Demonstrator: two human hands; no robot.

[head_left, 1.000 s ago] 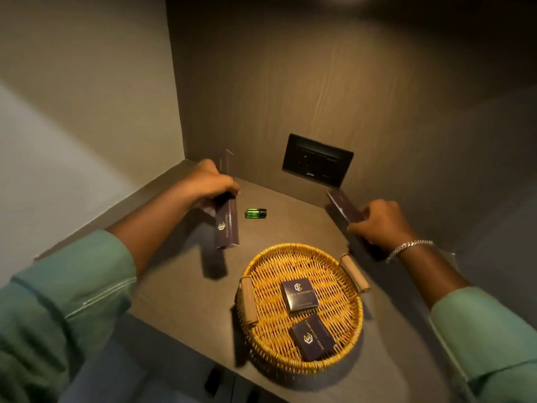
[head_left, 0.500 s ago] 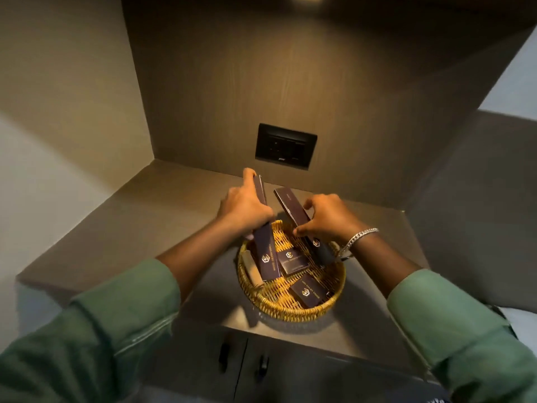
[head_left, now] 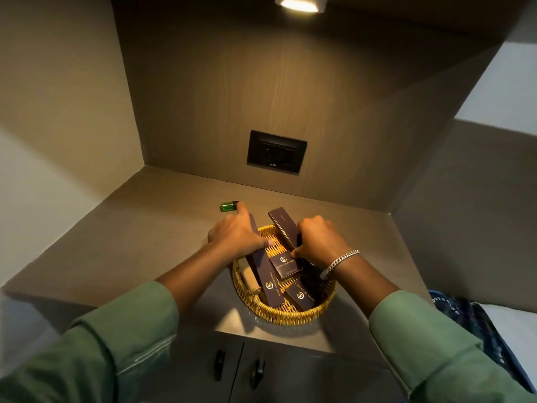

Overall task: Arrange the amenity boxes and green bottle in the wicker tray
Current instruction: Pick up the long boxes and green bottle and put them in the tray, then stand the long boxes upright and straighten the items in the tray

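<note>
A round wicker tray (head_left: 286,314) sits near the counter's front edge. Two small dark amenity boxes lie in it, one in the middle (head_left: 285,264) and one at the front (head_left: 300,296). My left hand (head_left: 236,235) presses a long dark box (head_left: 266,276) down along the tray's left side. My right hand (head_left: 318,239) grips a second long dark box (head_left: 283,226) that leans over the tray's far rim. The small green bottle (head_left: 228,206) lies on its side on the counter behind my left hand, outside the tray.
The tray has a wooden handle (head_left: 250,277) on its left rim. A black socket plate (head_left: 276,151) is set in the back wall. Walls close in the counter on the left, back and right. Two cabinet door handles (head_left: 238,367) sit below the counter edge.
Both hands brought the long boxes from the counter into the tray and lowered them. The view pulled back, and the green bottle shows again behind my left hand.
</note>
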